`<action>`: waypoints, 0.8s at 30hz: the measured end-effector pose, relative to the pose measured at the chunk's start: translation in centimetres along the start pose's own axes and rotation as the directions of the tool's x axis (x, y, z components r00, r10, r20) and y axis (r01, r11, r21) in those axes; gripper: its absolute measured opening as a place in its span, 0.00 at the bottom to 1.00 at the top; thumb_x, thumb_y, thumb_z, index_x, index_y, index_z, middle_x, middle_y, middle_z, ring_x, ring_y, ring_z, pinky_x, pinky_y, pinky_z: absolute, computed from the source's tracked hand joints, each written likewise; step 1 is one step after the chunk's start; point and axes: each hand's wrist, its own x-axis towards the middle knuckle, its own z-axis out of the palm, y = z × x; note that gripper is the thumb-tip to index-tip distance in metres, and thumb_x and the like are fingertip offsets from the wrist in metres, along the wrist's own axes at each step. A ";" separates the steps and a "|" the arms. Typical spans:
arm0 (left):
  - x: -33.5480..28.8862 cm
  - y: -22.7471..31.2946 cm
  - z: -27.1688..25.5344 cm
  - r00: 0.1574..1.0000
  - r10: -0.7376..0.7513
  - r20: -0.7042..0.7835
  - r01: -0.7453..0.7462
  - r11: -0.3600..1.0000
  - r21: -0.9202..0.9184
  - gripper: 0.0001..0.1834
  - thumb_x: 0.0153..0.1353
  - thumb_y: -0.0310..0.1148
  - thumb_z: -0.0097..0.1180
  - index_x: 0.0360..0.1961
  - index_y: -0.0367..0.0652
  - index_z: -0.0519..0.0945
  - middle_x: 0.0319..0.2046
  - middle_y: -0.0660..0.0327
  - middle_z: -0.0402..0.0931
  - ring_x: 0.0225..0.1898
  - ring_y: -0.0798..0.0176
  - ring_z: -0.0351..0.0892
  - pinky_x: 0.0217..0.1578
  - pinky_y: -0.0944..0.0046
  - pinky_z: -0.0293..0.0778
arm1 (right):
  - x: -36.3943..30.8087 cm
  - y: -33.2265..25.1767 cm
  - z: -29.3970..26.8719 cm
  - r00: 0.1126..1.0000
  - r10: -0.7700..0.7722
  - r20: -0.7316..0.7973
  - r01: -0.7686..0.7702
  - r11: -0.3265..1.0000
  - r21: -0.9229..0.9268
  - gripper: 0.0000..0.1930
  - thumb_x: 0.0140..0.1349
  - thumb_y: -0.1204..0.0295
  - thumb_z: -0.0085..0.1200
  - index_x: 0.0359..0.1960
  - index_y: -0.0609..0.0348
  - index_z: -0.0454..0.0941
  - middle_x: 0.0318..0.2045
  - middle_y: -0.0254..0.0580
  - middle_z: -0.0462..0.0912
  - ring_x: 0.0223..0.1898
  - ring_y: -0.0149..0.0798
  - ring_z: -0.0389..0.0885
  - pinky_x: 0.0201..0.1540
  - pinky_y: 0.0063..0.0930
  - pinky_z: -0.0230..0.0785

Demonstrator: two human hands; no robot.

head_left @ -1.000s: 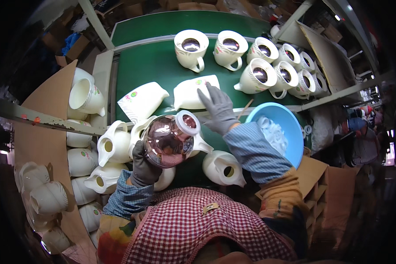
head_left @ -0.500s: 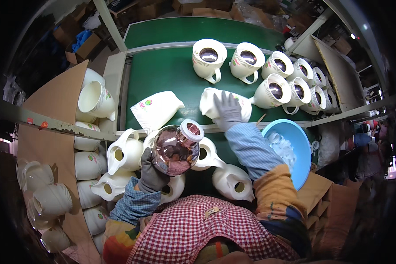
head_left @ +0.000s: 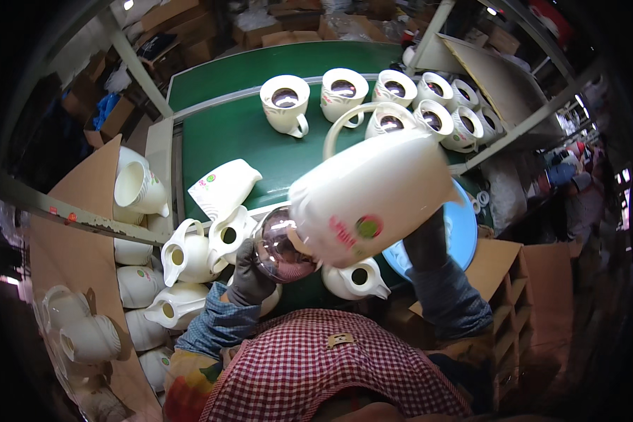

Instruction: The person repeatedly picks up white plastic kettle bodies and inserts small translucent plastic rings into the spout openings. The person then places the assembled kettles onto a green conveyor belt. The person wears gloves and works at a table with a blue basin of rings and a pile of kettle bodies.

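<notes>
My left hand point(head_left: 250, 278), in a grey glove, is closed around a shiny mirrored glass flask liner point(head_left: 280, 254). Gripped in my right hand point(head_left: 427, 243) is a white jug shell point(head_left: 383, 186) with a curved handle and a pink and green print, tilted on its side. The shell hides my right fingers. Its left end overlaps the neck of the liner; whether the two touch I cannot tell. Several white jug shells point(head_left: 359, 278) with round holes stand near my apron. Another shell point(head_left: 224, 186) lies on the green table, left of centre.
Several jugs with mirrored liners inside point(head_left: 285, 116) line the back and right of the green table point(head_left: 218, 133). A blue basin point(head_left: 464, 228) sits right, beside a divided cardboard box point(head_left: 510, 302). Cardboard point(head_left: 84, 190) and stacked shells point(head_left: 139, 287) fill the left. A metal rail point(head_left: 98, 226) crosses there.
My right hand has lifted the jug shell off the table and brought it toward me, up against the liner. My left hand has turned the liner, its neck now to the right. The view has shifted.
</notes>
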 end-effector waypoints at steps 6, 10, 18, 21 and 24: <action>-0.4 -3.3 -0.7 0.993 -0.118 -0.024 0.115 0.989 -0.094 0.37 0.74 0.56 0.44 0.75 0.43 0.60 0.71 0.52 0.66 0.70 0.51 0.67 0.69 0.47 0.66 | -5.7 1.1 1.3 0.982 0.032 0.184 -0.033 0.999 0.002 0.39 0.58 0.74 0.70 0.70 0.59 0.64 0.63 0.48 0.74 0.63 0.43 0.75 0.67 0.38 0.68; 1.1 -5.7 0.5 0.983 -0.182 -0.025 0.177 0.976 -0.128 0.37 0.74 0.55 0.45 0.75 0.43 0.60 0.71 0.52 0.66 0.70 0.51 0.67 0.69 0.47 0.66 | -8.1 -0.5 1.4 0.969 -0.029 0.245 -0.004 0.991 0.135 0.39 0.57 0.72 0.72 0.69 0.60 0.65 0.62 0.51 0.74 0.63 0.42 0.75 0.66 0.38 0.70; 1.5 -7.2 1.4 0.961 -0.277 -0.016 0.273 0.953 -0.129 0.36 0.74 0.54 0.46 0.75 0.43 0.61 0.71 0.53 0.66 0.69 0.51 0.68 0.69 0.47 0.66 | -8.8 -3.2 0.8 0.938 -0.023 0.347 -0.012 0.995 0.099 0.41 0.48 0.65 0.79 0.63 0.62 0.70 0.53 0.47 0.77 0.55 0.43 0.79 0.61 0.36 0.73; 1.1 -6.9 1.8 0.964 -0.264 -0.035 0.257 0.957 -0.138 0.36 0.74 0.54 0.46 0.74 0.43 0.61 0.71 0.53 0.66 0.69 0.51 0.68 0.68 0.47 0.67 | -9.0 -2.9 1.3 0.934 -0.021 0.358 -0.065 0.972 0.227 0.41 0.49 0.65 0.78 0.64 0.62 0.69 0.55 0.46 0.77 0.56 0.41 0.79 0.61 0.35 0.72; 1.1 -6.6 2.0 0.966 -0.255 -0.039 0.247 0.957 -0.154 0.36 0.73 0.53 0.47 0.74 0.43 0.61 0.71 0.53 0.66 0.69 0.51 0.68 0.68 0.46 0.67 | -9.2 -2.2 0.9 0.922 -0.049 0.383 -0.037 0.976 0.213 0.43 0.49 0.65 0.79 0.65 0.61 0.67 0.57 0.46 0.76 0.58 0.41 0.77 0.63 0.37 0.71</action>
